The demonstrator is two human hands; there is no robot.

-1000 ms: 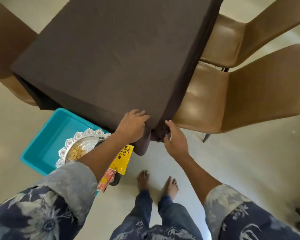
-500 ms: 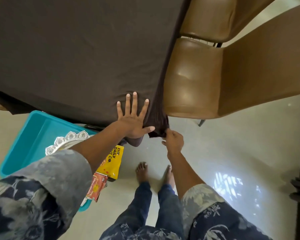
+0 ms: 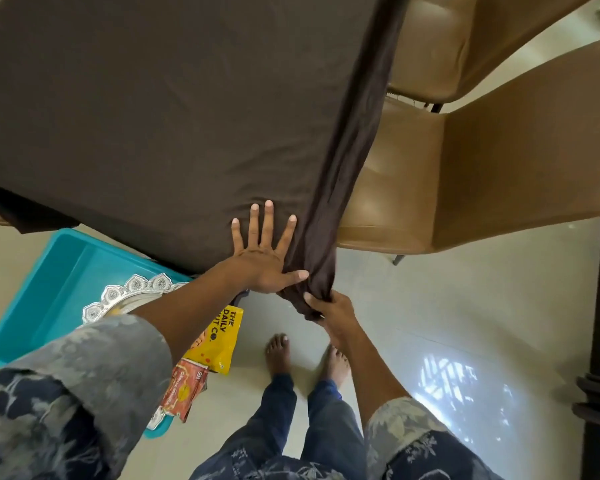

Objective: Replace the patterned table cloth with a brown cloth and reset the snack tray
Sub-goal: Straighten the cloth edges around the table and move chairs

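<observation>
— Hands first: our left hand (image 3: 262, 259) lies flat on the brown cloth (image 3: 170, 116), and our right hand (image 3: 330, 312) grips its hanging corner. What do we have in the tub?

— We see a teal tub (image 3: 49, 271) on the floor (image 3: 447, 306), just beside the near edge of the tabletop and partly under it. A silver tray (image 3: 132, 292) with a scalloped rim sits in it. Our left forearm covers most of the tray, so we cannot tell what it carries.

— And the packets?

— A yellow packet (image 3: 222, 341) and a red packet (image 3: 185, 389) stick out past the tub's near rim, the red one below the yellow. Our sleeve hides what they rest on.

— Back to the hands, then.

— Our left palm presses down near the corner of the tabletop, fingers straight and spread, thumb stretched toward the corner fold. Our right hand is lower, off the edge, fingers curled round the bunched cloth that hangs from the corner.

— Where does the cloth lie?

— It covers all of the tabletop that we see, smooth but for faint creases, and drops over the right edge next to two tan chairs (image 3: 499, 150). Our bare feet (image 3: 278, 351) stand on the floor below the hands.
</observation>
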